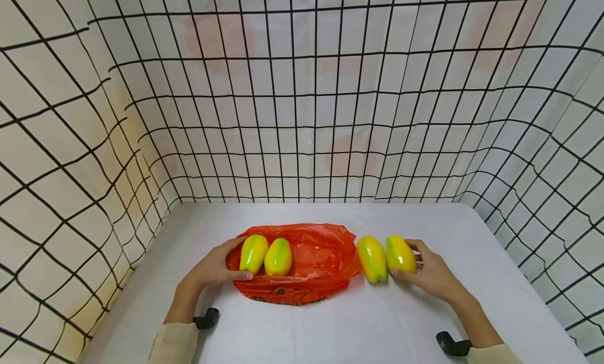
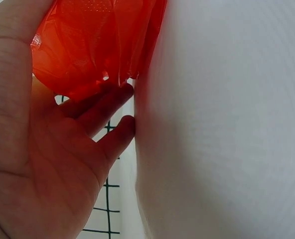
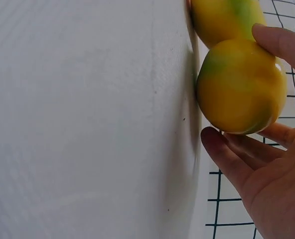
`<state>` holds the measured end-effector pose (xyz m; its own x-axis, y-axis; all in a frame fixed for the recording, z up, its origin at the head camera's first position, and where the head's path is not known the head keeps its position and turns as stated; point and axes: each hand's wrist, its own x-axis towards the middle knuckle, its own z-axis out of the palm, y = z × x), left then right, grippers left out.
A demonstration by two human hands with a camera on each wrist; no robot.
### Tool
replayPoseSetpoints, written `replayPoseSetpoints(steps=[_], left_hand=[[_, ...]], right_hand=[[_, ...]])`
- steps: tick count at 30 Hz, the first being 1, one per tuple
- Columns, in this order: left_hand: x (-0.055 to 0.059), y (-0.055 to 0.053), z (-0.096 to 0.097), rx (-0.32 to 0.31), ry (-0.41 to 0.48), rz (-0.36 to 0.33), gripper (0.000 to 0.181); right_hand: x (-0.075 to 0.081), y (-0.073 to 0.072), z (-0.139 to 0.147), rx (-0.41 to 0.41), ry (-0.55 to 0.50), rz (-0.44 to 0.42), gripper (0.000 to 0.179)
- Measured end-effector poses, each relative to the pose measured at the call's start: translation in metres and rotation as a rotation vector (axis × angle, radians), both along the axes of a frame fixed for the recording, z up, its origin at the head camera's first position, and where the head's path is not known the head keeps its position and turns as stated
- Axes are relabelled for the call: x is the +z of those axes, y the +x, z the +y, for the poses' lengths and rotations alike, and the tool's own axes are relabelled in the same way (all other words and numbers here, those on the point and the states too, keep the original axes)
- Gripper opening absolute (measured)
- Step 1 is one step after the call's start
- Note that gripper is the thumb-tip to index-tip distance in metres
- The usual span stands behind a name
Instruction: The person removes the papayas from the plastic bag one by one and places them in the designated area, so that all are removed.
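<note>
A red plastic bag (image 1: 325, 251) lies spread open on the table with two glossy yellow-green papayas on its left part, a left papaya (image 1: 253, 254) and a shorter one (image 1: 278, 257). My left hand (image 1: 220, 261) holds the bag's left end, thumb in front beside the left papaya and fingers behind. In the left wrist view, red film (image 2: 87, 50) hangs between thumb and fingers. Right of the bag, a third papaya (image 1: 372, 259) rests against its edge. My right hand (image 1: 431, 272) grips the rightmost papaya (image 1: 400, 254), thumb in front and fingers around its far side.
The white table (image 1: 368, 327) is enclosed at the back and sides by white walls with a black grid (image 1: 313, 96). Black wrist mounts (image 1: 206, 319) sit at both sleeve cuffs. Dark printing shows on the bag's front edge.
</note>
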<state>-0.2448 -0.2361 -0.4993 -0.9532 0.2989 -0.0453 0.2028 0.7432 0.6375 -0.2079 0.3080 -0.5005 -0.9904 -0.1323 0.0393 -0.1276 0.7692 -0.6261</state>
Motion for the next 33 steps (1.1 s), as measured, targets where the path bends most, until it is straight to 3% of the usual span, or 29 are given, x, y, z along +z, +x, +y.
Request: replayPoseSetpoints(steps=[23, 28, 33], left_hand=[[-0.003, -0.002, -0.001, -0.009, -0.001, 0.003, 0.098], [-0.003, -0.002, -0.002, -0.012, 0.0, 0.004, 0.099], [-0.004, -0.002, -0.003, -0.015, 0.004, 0.004, 0.1]], right_hand=[[0.004, 0.002, 0.003, -0.008, 0.012, -0.05, 0.093], [0.012, 0.003, 0.007, -0.035, -0.001, -0.083, 0.093], [0.02, 0.003, 0.016, -0.068, -0.004, -0.06, 0.09]])
